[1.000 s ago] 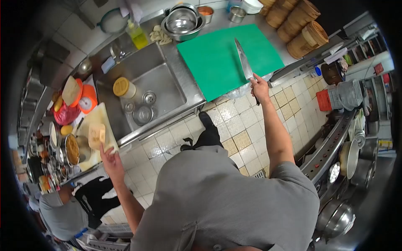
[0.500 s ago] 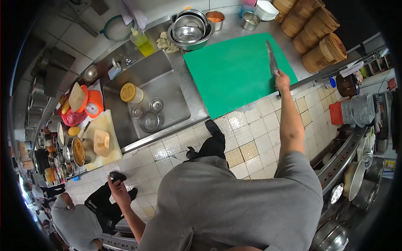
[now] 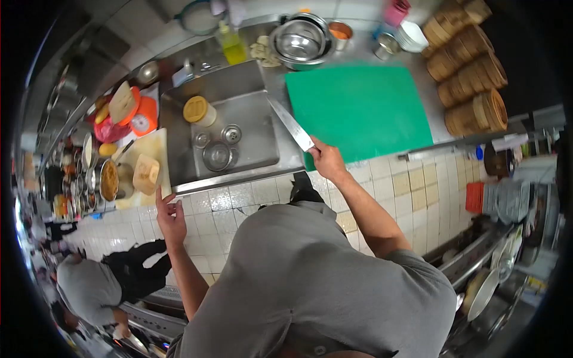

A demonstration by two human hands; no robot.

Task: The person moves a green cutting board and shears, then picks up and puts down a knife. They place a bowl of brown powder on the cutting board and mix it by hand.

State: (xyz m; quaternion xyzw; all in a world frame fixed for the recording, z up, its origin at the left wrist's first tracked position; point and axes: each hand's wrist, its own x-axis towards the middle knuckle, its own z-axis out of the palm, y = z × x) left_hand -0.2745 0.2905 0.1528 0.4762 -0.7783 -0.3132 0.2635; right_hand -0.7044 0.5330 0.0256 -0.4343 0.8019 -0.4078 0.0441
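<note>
a steel kitchen counter runs along the tiled wall, with a sink set in it and a green cutting board beside that. the right hand is closed round the handle of a big knife, its blade slanting up over the sink's right edge, just left of the green board. the left hand is open and holds nothing, fingers spread, just below a pale board carrying a wooden block. bamboo steamers are stacked at the far right.

Long steel knife, blade slanting up-left over the sink's right edge, handle hidden in the fist.
</note>
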